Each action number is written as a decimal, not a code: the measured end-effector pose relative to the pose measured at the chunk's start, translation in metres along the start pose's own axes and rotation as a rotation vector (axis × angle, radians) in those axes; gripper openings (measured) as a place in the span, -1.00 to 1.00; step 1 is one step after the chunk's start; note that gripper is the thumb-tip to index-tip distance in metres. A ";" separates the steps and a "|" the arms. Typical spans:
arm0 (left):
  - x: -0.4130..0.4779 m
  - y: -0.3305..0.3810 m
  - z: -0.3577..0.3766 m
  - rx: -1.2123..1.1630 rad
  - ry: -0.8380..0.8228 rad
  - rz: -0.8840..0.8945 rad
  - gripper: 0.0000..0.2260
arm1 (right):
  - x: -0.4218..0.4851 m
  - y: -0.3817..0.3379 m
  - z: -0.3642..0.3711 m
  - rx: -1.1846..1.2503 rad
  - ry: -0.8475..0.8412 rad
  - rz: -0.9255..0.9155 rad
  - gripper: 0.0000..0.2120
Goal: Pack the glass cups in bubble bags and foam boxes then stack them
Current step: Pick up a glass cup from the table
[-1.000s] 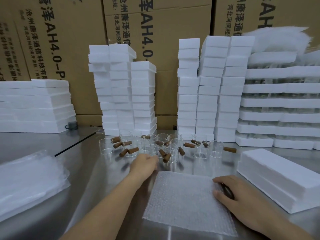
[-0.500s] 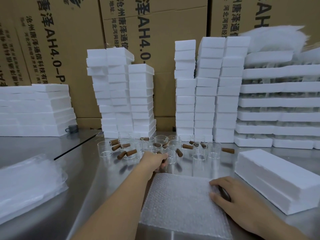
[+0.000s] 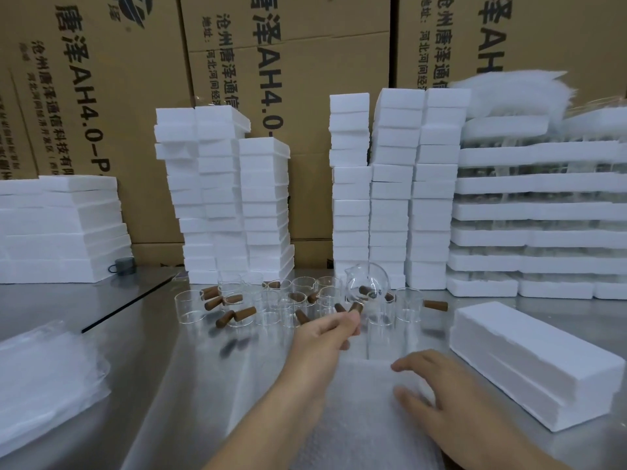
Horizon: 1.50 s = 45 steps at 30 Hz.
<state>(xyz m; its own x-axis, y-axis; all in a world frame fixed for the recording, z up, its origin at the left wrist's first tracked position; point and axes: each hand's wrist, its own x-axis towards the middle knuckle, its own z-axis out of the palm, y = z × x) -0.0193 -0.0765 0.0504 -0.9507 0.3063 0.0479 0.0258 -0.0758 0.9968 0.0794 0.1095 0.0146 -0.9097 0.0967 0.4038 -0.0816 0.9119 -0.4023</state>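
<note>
The left hand [image 3: 327, 334] pinches the short brown wooden handle [image 3: 354, 307] of one small clear glass cup [image 3: 368, 283] between thumb and fingertips. The cup hangs tilted in the air just beyond the far edge of the flat white bubble bag [image 3: 353, 422], which lies on the grey steel table [image 3: 152, 368]. The right hand [image 3: 441, 405] lies over the right part of that bag, fingers spread and loosely bent, gripping nothing I can see.

From where I stand, the grip is the worry. Only the handle is held, and the whole glass body sits out past the fingertips, so the cup could swing or twist loose. Just beyond the bag's far edge, under the raised cup, stands the cluster of other glass cups [image 3: 271, 300], packed close with their handles pointing every way. A slip there means glass on glass and likely a chip. A low path back toward the bag could also catch a rim or a handle and topple a neighbour.

The bag's mouth looks unopened, and I cannot tell which edge is the opening. If the cup is pushed against a closed edge, the bag may simply slide on the smooth steel unless the right hand pins it.
</note>
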 end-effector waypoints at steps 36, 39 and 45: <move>-0.034 0.009 0.037 -0.074 -0.180 0.206 -0.81 | 0.000 -0.037 -0.007 0.719 0.402 0.084 -0.88; -0.035 0.015 0.037 -0.128 -0.203 0.267 -0.70 | -0.001 -0.044 -0.022 0.790 0.374 -0.008 -0.81; -0.041 0.025 0.040 -0.233 -0.342 0.318 -0.74 | -0.001 -0.054 -0.032 1.098 0.227 -0.014 -0.68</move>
<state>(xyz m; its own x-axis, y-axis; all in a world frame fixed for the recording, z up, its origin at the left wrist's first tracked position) 0.0328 -0.0532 0.0758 -0.7507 0.5233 0.4032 0.1907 -0.4128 0.8907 0.0978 0.0732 0.0625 -0.8196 0.2620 0.5095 -0.5082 0.0783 -0.8577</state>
